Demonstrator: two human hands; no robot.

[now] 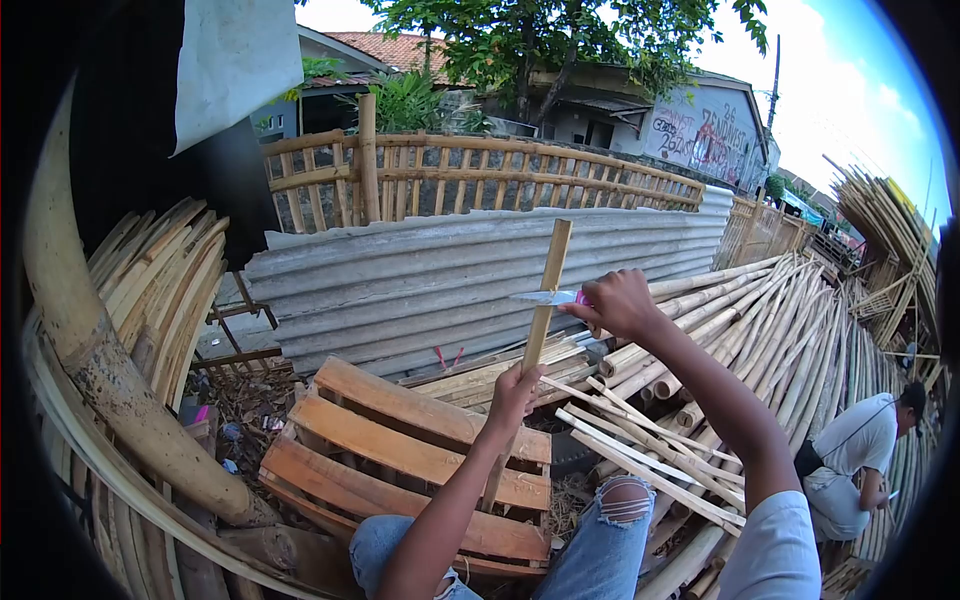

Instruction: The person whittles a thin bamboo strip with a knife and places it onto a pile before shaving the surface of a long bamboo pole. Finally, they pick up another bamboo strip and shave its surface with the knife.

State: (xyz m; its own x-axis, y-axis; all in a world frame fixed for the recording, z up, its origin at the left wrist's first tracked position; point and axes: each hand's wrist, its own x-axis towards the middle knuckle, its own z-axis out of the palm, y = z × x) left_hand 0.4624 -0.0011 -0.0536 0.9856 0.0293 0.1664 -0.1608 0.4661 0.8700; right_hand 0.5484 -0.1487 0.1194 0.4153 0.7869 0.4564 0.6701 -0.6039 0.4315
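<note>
A flat bamboo strip [553,262] stands nearly upright, leaning slightly right at its top. My left hand [514,402] is wrapped round its lower middle part. Above that, my right hand [622,303] grips the pink handle of a knife [548,298]. The knife's blade lies across the strip, touching it, and points left. The strip's lower end passes down in front of a wooden slatted crate [400,450].
Bamboo poles [740,320] and split strips [650,455] are piled at the right. Corrugated metal sheeting [420,290] stands ahead below a bamboo fence [450,170]. A thick bamboo pole [110,380] curves at the left. Another person [850,450] crouches at the far right.
</note>
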